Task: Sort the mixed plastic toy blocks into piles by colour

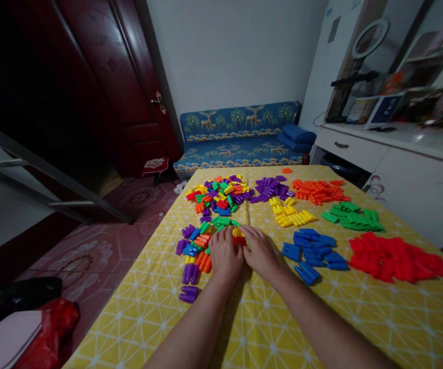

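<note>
My left hand (227, 259) lies palm down over small plastic pieces near the middle of the table, fingers stretched forward and partly hiding them. Beside it, my right hand (260, 251) has its fingers extended and apart, the tips beside a green piece (221, 221). Red and yellow pieces (239, 237) show between the two hands. Just left of my left hand are orange pieces (205, 262), blue pieces (190, 249) and purple pieces (189, 274). The pieces look like short joined tubes. What lies under my palms is hidden.
A mixed-colour heap (221, 192) lies beyond my hands. Sorted piles stand to the right: purple (271, 188), orange (317, 191), yellow (290, 212), green (354, 217), blue (314, 248), red (394, 258). A yellow patterned cloth (267, 323) covers the table. Behind is a blue sofa (240, 130).
</note>
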A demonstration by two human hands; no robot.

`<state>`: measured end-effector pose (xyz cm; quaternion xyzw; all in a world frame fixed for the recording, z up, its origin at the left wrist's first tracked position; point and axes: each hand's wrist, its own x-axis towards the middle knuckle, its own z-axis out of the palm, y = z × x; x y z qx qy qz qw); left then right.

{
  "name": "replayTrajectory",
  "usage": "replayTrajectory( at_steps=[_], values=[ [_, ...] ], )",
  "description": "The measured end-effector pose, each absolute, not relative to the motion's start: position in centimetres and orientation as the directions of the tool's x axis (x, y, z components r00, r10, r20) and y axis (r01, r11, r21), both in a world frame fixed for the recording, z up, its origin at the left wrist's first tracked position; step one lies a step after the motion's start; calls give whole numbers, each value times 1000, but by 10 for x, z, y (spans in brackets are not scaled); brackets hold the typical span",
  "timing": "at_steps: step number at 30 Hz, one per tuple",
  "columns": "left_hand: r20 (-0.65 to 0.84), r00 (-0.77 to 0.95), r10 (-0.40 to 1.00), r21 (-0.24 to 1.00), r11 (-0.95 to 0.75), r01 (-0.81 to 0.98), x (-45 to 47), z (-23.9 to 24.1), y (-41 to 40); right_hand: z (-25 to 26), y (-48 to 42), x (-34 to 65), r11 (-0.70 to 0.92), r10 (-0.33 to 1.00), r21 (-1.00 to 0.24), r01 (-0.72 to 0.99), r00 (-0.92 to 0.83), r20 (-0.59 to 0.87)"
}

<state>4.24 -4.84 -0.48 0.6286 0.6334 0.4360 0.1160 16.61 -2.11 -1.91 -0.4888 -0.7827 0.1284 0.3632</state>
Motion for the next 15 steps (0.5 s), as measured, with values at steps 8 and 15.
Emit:
replayTrajectory(
  at_steps=[8,15],
  values=[
    [381,-107,919,633,-174,754,37,-2,-46,-20,-24,167,462,878,-681,569,-186,441],
    [348,-98,932,557,-121,822,40,2,-48,-19,-27,165,439,892,-732,522,-153,426]
  ],
)
